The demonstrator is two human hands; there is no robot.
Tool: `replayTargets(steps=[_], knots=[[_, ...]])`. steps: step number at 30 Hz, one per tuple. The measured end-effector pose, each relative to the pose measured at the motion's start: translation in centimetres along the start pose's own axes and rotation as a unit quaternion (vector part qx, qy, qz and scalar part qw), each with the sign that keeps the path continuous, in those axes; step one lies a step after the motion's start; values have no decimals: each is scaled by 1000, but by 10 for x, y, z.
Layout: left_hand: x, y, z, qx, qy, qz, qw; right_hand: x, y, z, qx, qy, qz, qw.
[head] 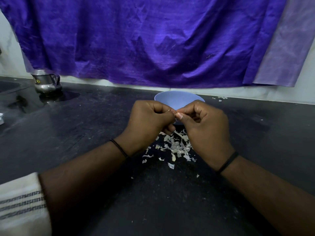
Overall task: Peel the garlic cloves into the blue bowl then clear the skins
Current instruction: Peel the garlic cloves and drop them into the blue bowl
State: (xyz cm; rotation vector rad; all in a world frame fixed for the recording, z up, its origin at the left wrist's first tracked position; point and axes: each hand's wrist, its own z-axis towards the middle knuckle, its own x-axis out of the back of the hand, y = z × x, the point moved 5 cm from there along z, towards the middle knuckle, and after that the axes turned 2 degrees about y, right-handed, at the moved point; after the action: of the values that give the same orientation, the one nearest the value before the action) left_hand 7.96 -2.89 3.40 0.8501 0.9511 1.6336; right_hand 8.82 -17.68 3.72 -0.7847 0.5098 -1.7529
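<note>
My left hand (150, 120) and my right hand (202, 123) meet fingertip to fingertip just in front of the blue bowl (177, 98), a little above the black counter. Both have curled fingers and pinch a small garlic clove (173, 113), which is almost wholly hidden between them. The bowl stands near the back wall; its inside cannot be seen from here. A heap of pale garlic skins (175, 145) lies on the counter below and between my hands, with several stray flakes around it.
A steel jug (46, 81) stands at the back left on the black counter (85, 133). A purple cloth (153, 40) hangs over the back wall. A few skins (221, 97) lie at the back right. A white striped cloth (22, 205) sits at the lower left.
</note>
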Motion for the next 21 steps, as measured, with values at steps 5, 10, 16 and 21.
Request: replayTargets(steps=[5,10,16,21], knots=[[-5,-6,-3,32,19,-44,998,0,1,-2,19,13,-6,1000],[-4,-3,-2,7,30,-37,999,1,2,3,-3,10,32,999],[3,4,-1,-42,23,6,999,1,8,9,-76,-6,123,989],[4,5,-1,-55,24,19,998,-1,9,9,-95,-28,173,980]])
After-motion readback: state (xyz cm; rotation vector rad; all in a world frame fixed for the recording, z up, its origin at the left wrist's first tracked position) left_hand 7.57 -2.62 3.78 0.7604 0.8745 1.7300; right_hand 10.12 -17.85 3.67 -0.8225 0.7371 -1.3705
